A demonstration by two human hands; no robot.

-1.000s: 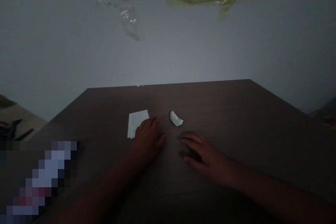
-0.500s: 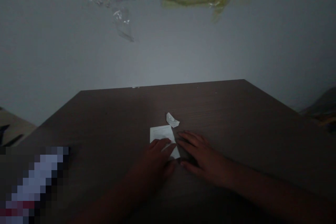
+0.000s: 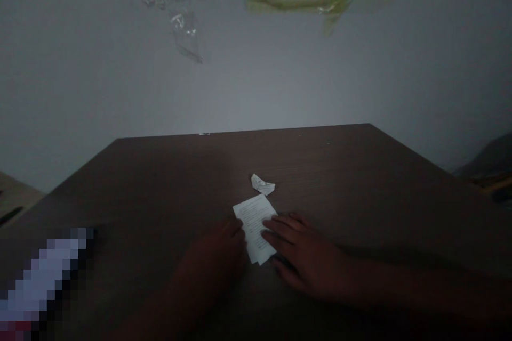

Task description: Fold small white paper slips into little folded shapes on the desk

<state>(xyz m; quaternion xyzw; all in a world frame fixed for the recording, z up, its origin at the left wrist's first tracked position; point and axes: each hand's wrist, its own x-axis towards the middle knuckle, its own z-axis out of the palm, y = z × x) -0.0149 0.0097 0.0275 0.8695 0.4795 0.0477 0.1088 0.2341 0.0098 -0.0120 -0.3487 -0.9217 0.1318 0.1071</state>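
Printed paper (image 3: 253, 224) shifts: a second ago it's off to the left under the left hand, now it lies between both hands, angled, near side of the scrap (image 3: 263, 186). Right hand (image 3: 308, 253) is now on it: grip spread, fingertips resting over the right edge, nothing pinched. Left hand (image 3: 223, 242) is at the left edge, fingers bent; too dark to tell if that grip is pinching the paper or only touching it. Paper sits flat on the dark tabletop (image 3: 168, 186), text side up, bottom edge notched. Scrap is creased, just beyond the paper's far edge.
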